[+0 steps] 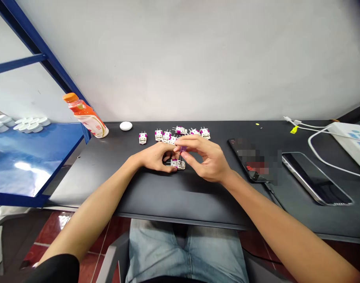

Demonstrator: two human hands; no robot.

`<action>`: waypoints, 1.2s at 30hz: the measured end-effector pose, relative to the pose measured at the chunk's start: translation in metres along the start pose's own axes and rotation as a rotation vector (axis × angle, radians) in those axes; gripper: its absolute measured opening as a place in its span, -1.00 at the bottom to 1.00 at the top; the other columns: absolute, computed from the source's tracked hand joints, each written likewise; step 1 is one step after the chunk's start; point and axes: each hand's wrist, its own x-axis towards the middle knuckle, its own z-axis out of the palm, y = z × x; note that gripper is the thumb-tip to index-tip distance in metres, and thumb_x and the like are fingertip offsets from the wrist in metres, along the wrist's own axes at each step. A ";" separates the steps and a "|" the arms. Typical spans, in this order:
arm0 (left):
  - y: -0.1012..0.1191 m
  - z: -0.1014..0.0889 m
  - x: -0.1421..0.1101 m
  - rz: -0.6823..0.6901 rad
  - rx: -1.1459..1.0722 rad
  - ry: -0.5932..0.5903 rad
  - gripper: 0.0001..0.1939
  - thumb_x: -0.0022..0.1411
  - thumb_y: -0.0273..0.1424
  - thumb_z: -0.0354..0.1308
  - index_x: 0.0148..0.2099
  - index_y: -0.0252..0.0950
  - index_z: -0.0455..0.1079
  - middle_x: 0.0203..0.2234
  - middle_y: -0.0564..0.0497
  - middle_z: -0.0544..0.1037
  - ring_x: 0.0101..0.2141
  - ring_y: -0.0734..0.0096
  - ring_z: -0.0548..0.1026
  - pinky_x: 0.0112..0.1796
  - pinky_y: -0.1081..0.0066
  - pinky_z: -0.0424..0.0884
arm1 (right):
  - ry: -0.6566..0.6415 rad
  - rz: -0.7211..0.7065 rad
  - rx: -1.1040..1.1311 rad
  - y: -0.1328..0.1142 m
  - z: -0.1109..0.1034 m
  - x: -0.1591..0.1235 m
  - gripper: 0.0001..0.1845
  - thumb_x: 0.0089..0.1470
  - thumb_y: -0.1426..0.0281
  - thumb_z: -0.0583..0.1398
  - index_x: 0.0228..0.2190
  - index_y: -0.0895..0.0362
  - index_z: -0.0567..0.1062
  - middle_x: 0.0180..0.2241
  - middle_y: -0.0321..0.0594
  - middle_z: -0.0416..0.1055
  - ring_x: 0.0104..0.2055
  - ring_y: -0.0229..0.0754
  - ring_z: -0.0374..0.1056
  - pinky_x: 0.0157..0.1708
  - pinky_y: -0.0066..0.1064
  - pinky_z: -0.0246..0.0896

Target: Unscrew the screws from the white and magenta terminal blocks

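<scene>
My left hand [157, 158] rests on the dark desk, its thumb and fingers closed round a small white-and-purple plug part [177, 164] with metal prongs. Above that part, my right hand [208, 157] pinches a small screwdriver [183, 149] with a see-through purple handle. Its thin shaft points down at the plug part; whether the tip touches a screw is too small to tell. Just beyond my hands lie several similar plug parts [166, 136], white with purple inserts and thin prongs. One more plug part [142, 138] sits apart to the left.
An orange-capped bottle [87, 118] and a white oval object [126, 126] stand at the back left. Right of my hands are a dark phone [241, 157], a second phone [315, 179], white cables [312, 147] and a white box [351, 137]. A blue-framed table [59, 149] adjoins on the left.
</scene>
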 end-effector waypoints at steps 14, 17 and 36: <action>0.001 -0.001 0.000 -0.007 0.012 -0.009 -0.68 0.18 -0.27 0.48 -0.20 -0.20 0.38 -0.48 0.20 0.38 -0.48 0.48 0.31 -0.40 0.41 0.27 | -0.024 0.011 -0.032 0.002 -0.002 -0.003 -0.50 0.46 0.44 0.39 0.33 -0.15 0.69 0.19 -0.13 0.71 0.10 -0.08 0.74 -0.03 -0.30 0.85; 0.002 -0.001 0.000 -0.012 0.016 0.001 -0.68 0.17 -0.30 0.48 -0.22 -0.19 0.36 -0.49 0.21 0.35 -0.49 0.49 0.30 -0.41 0.42 0.26 | -0.017 0.006 -0.007 0.002 0.000 -0.005 -0.39 0.49 0.48 0.35 0.44 -0.14 0.58 0.13 -0.14 0.75 -0.03 -0.14 0.77 0.04 -0.27 0.86; 0.001 -0.003 0.001 -0.055 0.022 0.047 -0.70 0.19 -0.32 0.43 -0.28 -0.17 0.31 -0.55 0.21 0.35 -0.51 0.48 0.29 -0.44 0.41 0.26 | 0.031 -0.010 -0.135 0.001 -0.002 0.000 -0.56 0.46 0.45 0.37 0.26 -0.11 0.72 0.13 -0.13 0.78 -0.03 -0.07 0.77 -0.07 -0.24 0.85</action>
